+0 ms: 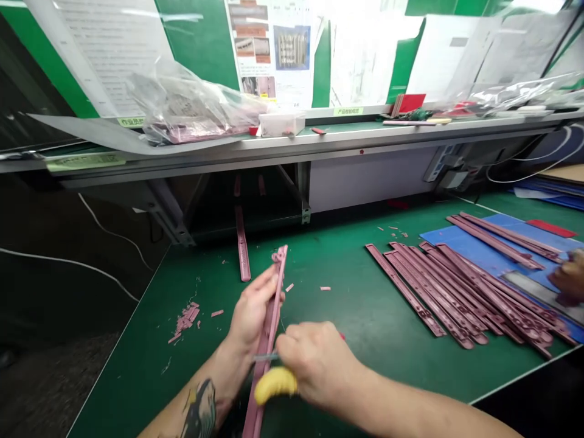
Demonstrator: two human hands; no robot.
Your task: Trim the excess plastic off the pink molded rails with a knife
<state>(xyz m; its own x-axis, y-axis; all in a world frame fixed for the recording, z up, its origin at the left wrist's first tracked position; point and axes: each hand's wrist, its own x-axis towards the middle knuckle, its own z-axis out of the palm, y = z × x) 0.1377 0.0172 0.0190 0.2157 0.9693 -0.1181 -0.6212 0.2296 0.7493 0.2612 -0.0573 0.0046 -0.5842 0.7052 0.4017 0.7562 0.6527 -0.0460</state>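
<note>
My left hand (253, 310) is closed around a long, narrow pink plastic strip (274, 304), which slants from the lower edge of the view up to a small hooked end. In my right hand (314, 359), a closed fist, is a knife whose thin grey blade (264, 358) lies across the strip. The knife's handle is mostly hidden by my fingers. A yellow ribbed cover (276, 384), apparently a finger cot on my thumb, shows beside the strip; it is slightly blurred.
Several similar strips (456, 292) are piled at right, partly on a blue sheet (490, 228). A co-worker's hand (568, 277) is at the right edge. Pink scraps (186, 321) lie left, near another strip (243, 249). A shelf (182, 161) crosses above the green table (337, 261).
</note>
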